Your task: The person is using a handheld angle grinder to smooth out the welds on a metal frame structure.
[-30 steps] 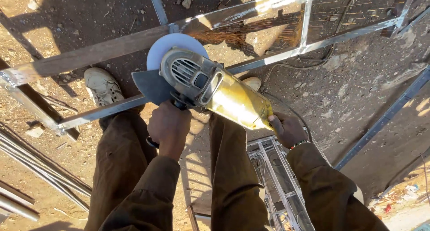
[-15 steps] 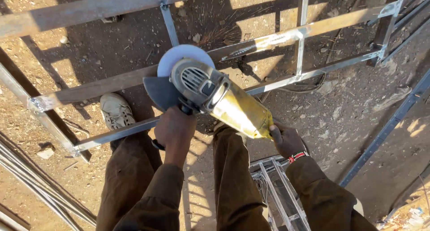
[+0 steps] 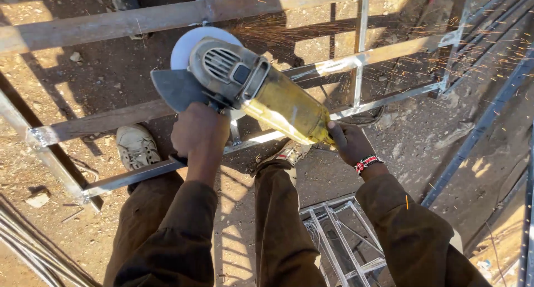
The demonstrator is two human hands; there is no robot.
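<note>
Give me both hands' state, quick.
Left hand: closed on the side handle of the grinder.
Right hand: closed on the grinder's rear end.

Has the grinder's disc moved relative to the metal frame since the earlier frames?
Yes. The disc has moved up from the lower bar to the upper bar, now throwing sparks.

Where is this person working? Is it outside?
Probably an outdoor metal workshop yard. Sunlight falls on bare dirt ground, a welded metal frame lies on it, and both hands hold a yellow grinder throwing sparks.
</note>
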